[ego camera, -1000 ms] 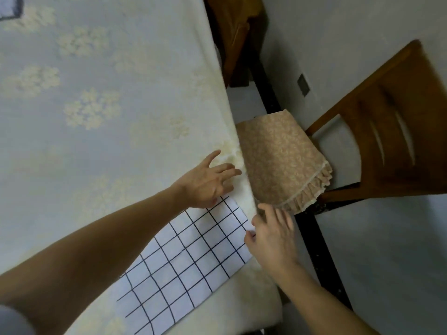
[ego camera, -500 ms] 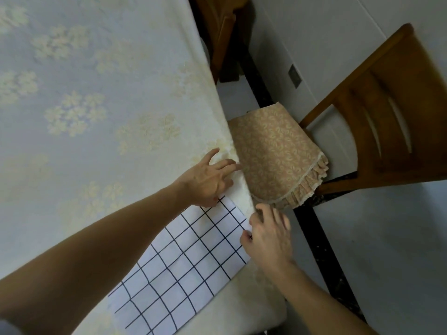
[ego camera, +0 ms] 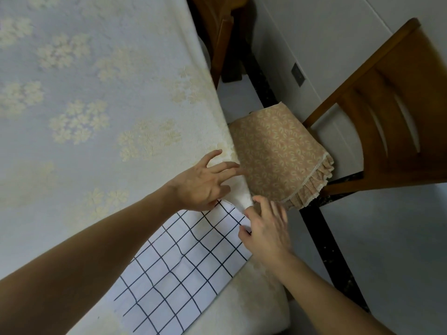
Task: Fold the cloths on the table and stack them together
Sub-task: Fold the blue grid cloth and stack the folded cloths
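The checked cloth point(ego camera: 176, 269) lay at the desk point(ego camera: 96, 93) edge, long axis toward the person. The right hand point(ego camera: 266, 228) pinched its far corner; the left hand point(ego camera: 205, 182) pressed flat beside.

Soft, dim indoor light, faint shadows, no glare; wide-angle bending at the edges, slight overall softness.
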The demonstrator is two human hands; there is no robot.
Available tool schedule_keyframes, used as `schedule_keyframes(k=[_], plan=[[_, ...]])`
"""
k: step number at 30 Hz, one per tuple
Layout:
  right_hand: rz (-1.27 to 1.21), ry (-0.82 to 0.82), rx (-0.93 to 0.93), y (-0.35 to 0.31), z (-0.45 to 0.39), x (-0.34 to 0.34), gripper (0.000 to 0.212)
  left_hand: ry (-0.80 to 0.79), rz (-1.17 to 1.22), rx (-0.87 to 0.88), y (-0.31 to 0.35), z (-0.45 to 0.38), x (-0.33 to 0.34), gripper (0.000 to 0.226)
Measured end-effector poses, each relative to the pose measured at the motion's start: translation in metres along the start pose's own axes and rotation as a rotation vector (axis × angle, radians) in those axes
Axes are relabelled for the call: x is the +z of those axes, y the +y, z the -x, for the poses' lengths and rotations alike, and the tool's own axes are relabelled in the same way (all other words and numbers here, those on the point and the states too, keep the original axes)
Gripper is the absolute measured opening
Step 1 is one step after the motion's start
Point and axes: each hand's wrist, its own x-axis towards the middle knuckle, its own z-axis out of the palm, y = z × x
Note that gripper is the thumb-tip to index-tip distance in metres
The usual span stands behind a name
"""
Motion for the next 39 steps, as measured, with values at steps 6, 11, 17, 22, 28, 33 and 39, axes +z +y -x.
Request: schedule_keyframes(k=[6, 11, 17, 22, 28, 33, 39], plan=[[-0.117, 0.011, -0.030, 0.008, -0.013, -0.003, 0.015, 0.017, -0.007, -0.028, -0.010, 0.013, -0.016, 0.012], [-0.161, 0.010, -0.113, 0.015, -0.026, -0.015, 0.014, -0.066, -0.028, -0.119, -0.017, 0.013, -0.026, 0.014], [-0.148, 0.042, -0.150, 0.021, -0.052, -0.045, 0.005, -0.165, -0.082, -0.286, -0.024, 0.005, -0.038, 0.029], [-0.158, 0.109, -0.247, 0.025, -0.070, -0.075, 0.005, -0.160, -0.092, -0.380, -0.025, 0.004, -0.057, 0.032], [-0.106, 0.179, -0.299, 0.013, -0.064, -0.102, 0.006, -0.063, -0.114, -0.404, -0.015, 0.022, -0.077, 0.022], [-0.052, 0.250, -0.311, -0.011, -0.029, -0.112, 0.005, 0.033, -0.159, -0.392, 0.008, 0.051, -0.090, 0.014], [-0.026, 0.334, -0.372, -0.038, 0.031, -0.100, 0.004, 0.128, -0.173, -0.345, 0.048, 0.101, -0.087, 0.011]])
